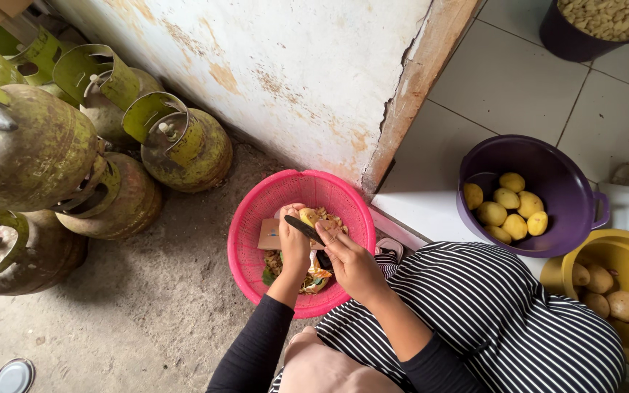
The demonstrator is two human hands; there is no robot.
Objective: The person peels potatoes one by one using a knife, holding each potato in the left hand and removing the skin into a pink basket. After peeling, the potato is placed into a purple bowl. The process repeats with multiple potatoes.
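Hands meet over a pink basket (250, 218) on a rough concrete floor, seen from above by a camera on the person's head. We see the left hand (294, 244), in a black sleeve, with its fingers curled around a small yellow potato (307, 215), holding it just above the basket. The right hand (354, 266) is closed around the dark handle of a knife (301, 229), and the dark blade lies across the left hand, touching the potato. Inside the basket, under the hands, lie brown and yellow peelings (316, 280) and a scrap of brown card (268, 234).

The person's lap, in a black and white striped cloth (489, 313), fills the lower right. Near the right knee, on white tiles, stands a purple bucket (547, 164) holding several peeled yellow potatoes (507, 211). Just beside it, toward the bottom right corner, a yellow bowl (620, 255) holds brown unpeeled potatoes (606, 295). At the top right edge, well apart from the hands, a second dark bucket (569, 40) is heaped with pale pieces that we cannot make out.

To the left, against a stained white wall (293, 65), stand several worn green gas cylinders (183, 142). A small round metal lid (14, 376) lies on the floor at the bottom left.
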